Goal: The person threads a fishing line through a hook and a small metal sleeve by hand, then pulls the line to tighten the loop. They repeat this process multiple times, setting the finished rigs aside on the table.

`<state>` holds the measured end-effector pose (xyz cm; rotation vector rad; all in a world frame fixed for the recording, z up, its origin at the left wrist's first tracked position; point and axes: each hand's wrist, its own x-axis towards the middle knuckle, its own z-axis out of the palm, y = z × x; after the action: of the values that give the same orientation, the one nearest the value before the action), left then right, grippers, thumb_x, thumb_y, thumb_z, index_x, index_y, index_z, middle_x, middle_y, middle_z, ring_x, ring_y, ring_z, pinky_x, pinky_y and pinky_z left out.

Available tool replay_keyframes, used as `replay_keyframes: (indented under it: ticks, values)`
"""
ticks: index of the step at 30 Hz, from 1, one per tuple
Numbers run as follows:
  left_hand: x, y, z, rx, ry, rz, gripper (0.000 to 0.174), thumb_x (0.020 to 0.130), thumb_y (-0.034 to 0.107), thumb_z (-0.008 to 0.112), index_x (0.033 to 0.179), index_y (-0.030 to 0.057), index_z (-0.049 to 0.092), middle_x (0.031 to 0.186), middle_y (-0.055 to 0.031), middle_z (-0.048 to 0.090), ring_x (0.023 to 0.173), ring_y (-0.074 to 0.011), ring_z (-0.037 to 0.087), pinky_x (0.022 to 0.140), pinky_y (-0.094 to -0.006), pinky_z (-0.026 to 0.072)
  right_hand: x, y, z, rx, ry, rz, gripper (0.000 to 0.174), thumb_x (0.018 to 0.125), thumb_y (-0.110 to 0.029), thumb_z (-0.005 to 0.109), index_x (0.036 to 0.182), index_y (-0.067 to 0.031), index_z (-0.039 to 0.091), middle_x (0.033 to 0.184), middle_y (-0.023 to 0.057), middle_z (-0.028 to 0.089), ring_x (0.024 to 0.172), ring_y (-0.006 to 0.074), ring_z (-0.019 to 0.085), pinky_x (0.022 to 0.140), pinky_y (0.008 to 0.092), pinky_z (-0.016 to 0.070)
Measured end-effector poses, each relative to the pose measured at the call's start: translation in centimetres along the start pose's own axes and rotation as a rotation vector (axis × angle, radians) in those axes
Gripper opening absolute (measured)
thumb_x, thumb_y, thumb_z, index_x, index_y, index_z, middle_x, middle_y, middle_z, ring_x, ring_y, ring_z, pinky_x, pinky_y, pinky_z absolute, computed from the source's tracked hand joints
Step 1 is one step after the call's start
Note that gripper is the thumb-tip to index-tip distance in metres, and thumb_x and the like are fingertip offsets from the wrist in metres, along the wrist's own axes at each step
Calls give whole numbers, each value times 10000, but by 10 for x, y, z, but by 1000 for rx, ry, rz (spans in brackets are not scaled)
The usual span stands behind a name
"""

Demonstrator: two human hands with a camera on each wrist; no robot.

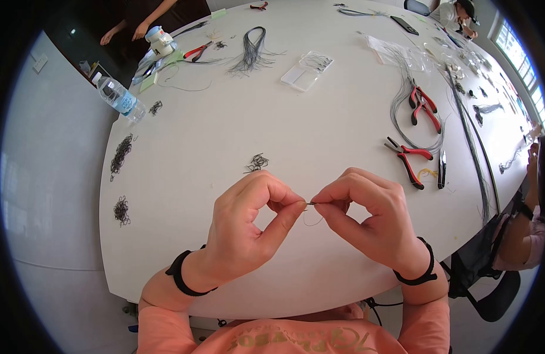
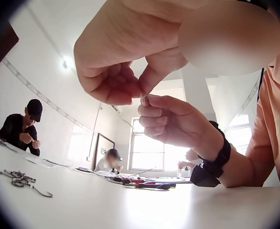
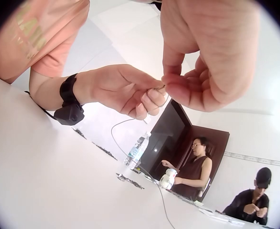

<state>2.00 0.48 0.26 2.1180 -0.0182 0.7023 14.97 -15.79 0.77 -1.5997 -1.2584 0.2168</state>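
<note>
Over the near part of the white table, the left hand (image 1: 249,221) and right hand (image 1: 370,221) meet with thumbs and index fingertips, pinching a small dark hook-like piece (image 1: 311,204) between them. A thin line (image 1: 312,225) loops below the fingertips; in the right wrist view the grey line (image 3: 161,195) trails down past the table edge. Most of the small piece is hidden by the fingertips. Just beyond the hands lies a small pile of dark hooks (image 1: 258,161).
Two more hook piles (image 1: 121,154) lie at the left edge, near a water bottle (image 1: 122,100). Red-handled pliers (image 1: 409,162) and wire coils are at the right. A clear box (image 1: 307,71) stands farther back. Other people sit or stand around the table.
</note>
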Motion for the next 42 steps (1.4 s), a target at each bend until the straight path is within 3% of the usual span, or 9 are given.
replay_keyframes:
  ticks: [18,20,23,26,28,38,42]
  values:
    - [0,1,-2,-8,12,-10,119,850,-54,711,845,15,614,806,-62,636,689,-167,593,624,-287,488,0,0,-2,11,-3,9,136,811,25,712,926,-23,658,760,39,612,638,139,618,586,275,506]
    - [0,3,-3,30,-15,17,137,854,-60,700,873,25,594,828,-75,631,724,-159,583,669,-274,468,0,0,-2,23,6,12,126,811,27,711,914,-24,660,748,39,610,633,141,617,580,274,504]
    - [0,1,-3,139,8,129,165,824,-68,720,878,29,598,825,-81,622,709,-186,575,646,-284,461,0,-1,-2,17,-3,27,113,816,24,710,911,-23,671,729,36,617,631,130,615,568,267,497]
    - [3,0,-3,250,31,249,183,808,-65,736,885,40,607,823,-75,617,694,-205,558,617,-294,446,0,3,-3,145,-25,65,91,841,11,700,927,-9,678,733,31,646,646,106,615,581,256,490]
    - [3,0,-3,273,33,274,189,804,-62,741,887,46,610,824,-69,616,693,-205,552,606,-296,438,-1,3,-3,366,-54,220,64,874,-14,689,934,6,680,741,28,669,660,83,610,604,244,486]
    - [3,-2,-3,346,49,406,222,777,-59,763,904,60,626,834,-47,611,705,-205,548,580,-300,425,0,-1,-9,464,-112,352,87,901,-61,696,928,20,675,772,23,684,682,62,612,631,237,494]
    - [5,-6,-5,349,36,438,219,779,-57,763,905,59,627,836,-47,611,709,-209,552,587,-306,433,3,-3,-12,558,-163,489,112,914,-89,699,940,16,671,787,17,686,682,55,609,634,232,494]
